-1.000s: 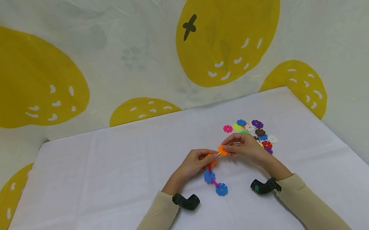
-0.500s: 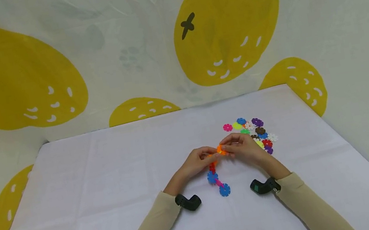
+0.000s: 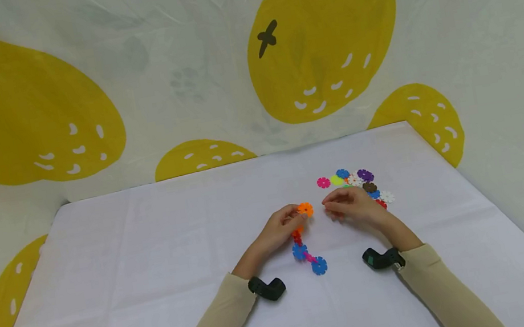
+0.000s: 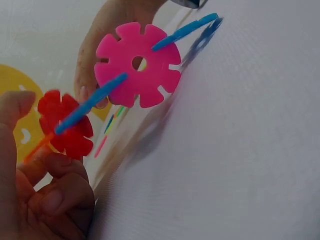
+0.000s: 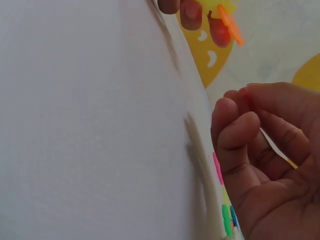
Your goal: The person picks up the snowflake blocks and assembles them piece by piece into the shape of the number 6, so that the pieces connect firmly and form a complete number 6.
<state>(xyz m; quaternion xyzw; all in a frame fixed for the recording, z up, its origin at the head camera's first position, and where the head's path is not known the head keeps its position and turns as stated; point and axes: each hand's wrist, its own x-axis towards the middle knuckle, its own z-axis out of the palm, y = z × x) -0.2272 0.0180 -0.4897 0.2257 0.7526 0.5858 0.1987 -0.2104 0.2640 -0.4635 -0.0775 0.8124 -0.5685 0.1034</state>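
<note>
My left hand [image 3: 278,233] pinches a linked chain of notched plastic snowflake discs. At its upper end an orange disc [image 3: 305,210] stands out past the fingertips; a yellow disc [image 5: 216,6] joins it in the right wrist view. Below the hand hang a red disc [image 4: 50,106], a blue disc [image 3: 300,252], a pink disc [image 4: 112,52] and a lowest blue disc [image 3: 319,265]. Apart from the chain, on its right, my right hand [image 3: 355,207] has loosely bent fingers, thumb and forefinger close together. Nothing shows between them.
Loose snowflake discs in several colours lie behind and beside the right hand, among them a brown disc [image 3: 370,187] and a pink disc [image 3: 323,182]. A white cloth [image 3: 184,292] covers the table. Behind it hangs a fruit-printed curtain [image 3: 206,80].
My right hand has let go of the orange disc and moved right, away from the chain. The left hand keeps hold of the chain, whose lower end has swung slightly.
</note>
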